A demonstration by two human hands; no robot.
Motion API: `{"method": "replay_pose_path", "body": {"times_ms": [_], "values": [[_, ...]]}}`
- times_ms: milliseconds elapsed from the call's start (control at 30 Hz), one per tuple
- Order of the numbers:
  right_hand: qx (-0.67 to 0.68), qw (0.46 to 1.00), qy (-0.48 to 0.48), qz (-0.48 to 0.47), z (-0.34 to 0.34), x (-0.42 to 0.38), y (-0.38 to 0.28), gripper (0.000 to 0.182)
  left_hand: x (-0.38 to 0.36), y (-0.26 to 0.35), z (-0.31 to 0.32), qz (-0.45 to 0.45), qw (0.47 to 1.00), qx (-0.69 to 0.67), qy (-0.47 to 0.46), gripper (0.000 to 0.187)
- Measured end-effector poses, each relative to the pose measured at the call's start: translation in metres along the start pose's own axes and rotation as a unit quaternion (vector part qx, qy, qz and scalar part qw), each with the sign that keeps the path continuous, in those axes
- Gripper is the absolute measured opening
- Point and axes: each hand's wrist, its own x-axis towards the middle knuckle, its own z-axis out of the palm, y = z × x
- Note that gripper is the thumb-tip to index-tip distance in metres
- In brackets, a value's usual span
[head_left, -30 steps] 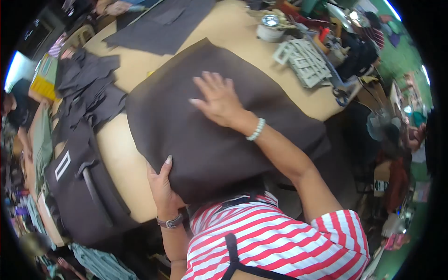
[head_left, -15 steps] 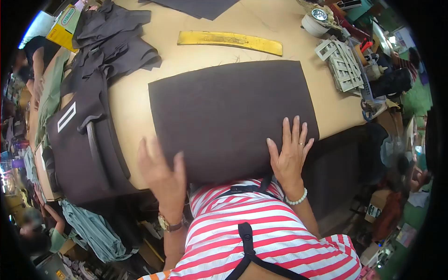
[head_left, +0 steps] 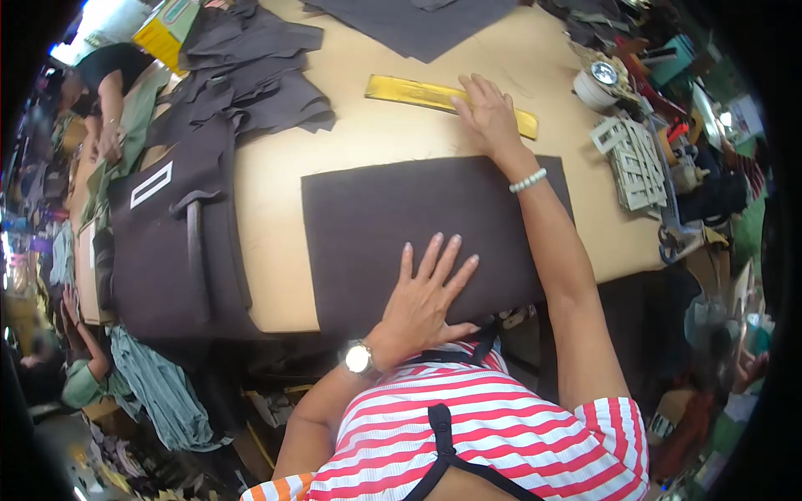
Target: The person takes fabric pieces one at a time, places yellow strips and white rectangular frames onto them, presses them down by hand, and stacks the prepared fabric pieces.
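In the head view we press our left hand (head_left: 426, 292), fingers spread flat, on the dark brown rectangular fabric panel (head_left: 401, 225) lying on the tan wooden table (head_left: 276, 242). Our right hand (head_left: 489, 113), open, rests on the long yellow ruler (head_left: 418, 93) just beyond the panel's far edge. We judge measuring comes next: drawing the ruler near. Bare table lies left of the left hand.

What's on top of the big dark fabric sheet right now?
The left hand lies flat on the sheet, and the right forearm crosses above it, that hand touching the yellow ruler. Whatever is beneath the sheet is covered.
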Motion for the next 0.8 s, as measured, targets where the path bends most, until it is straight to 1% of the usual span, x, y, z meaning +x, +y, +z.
{"method": "replay_pose_path", "body": {"times_ms": [100, 200, 300, 400, 500, 600, 667, 700, 733, 800], "values": [[-0.055, 0.998, -0.03, 0.002, 0.016, 0.006, -0.006, 0.041, -0.004, 0.002, 0.005, 0.001, 1.0, -0.008, -0.007, 0.092], [0.018, 0.998, -0.06, 0.018, 0.003, 0.014, -0.007, 0.037, -0.003, 0.002, 0.005, -0.004, 1.0, -0.02, -0.008, 0.091], [0.102, 0.992, -0.067, 0.034, -0.01, 0.023, -0.011, 0.032, -0.004, 0.003, 0.007, -0.006, 1.0, -0.016, 0.002, 0.088], [0.134, 0.99, -0.019, -0.044, -0.026, 0.033, -0.016, 0.028, -0.003, 0.003, 0.01, -0.006, 1.0, -0.024, 0.013, 0.086], [0.247, 0.968, 0.006, -0.045, -0.073, 0.042, -0.043, 0.021, -0.006, 0.003, 0.012, -0.009, 0.999, -0.029, 0.022, 0.085], [0.245, 0.96, 0.005, -0.136, -0.119, 0.035, -0.071, 0.019, -0.008, 0.003, 0.018, -0.008, 0.999, -0.023, 0.041, 0.085], [0.273, 0.953, -0.083, -0.105, -0.126, 0.014, -0.078, 0.019, -0.009, 0.004, 0.019, -0.008, 0.999, -0.02, 0.046, 0.085], [0.3, 0.94, -0.136, -0.086, -0.125, 0.001, -0.084, 0.02, -0.009, 0.005, 0.018, -0.011, 0.999, -0.02, 0.043, 0.085], [0.295, 0.935, -0.174, -0.095, -0.116, -0.011, -0.08, 0.018, -0.009, 0.006, 0.017, -0.013, 0.999, -0.02, 0.038, 0.085], [0.135, 0.971, -0.086, -0.18, -0.098, -0.033, -0.073, 0.018, -0.011, 0.009, 0.014, -0.017, 0.998, -0.039, 0.035, 0.083]]}}
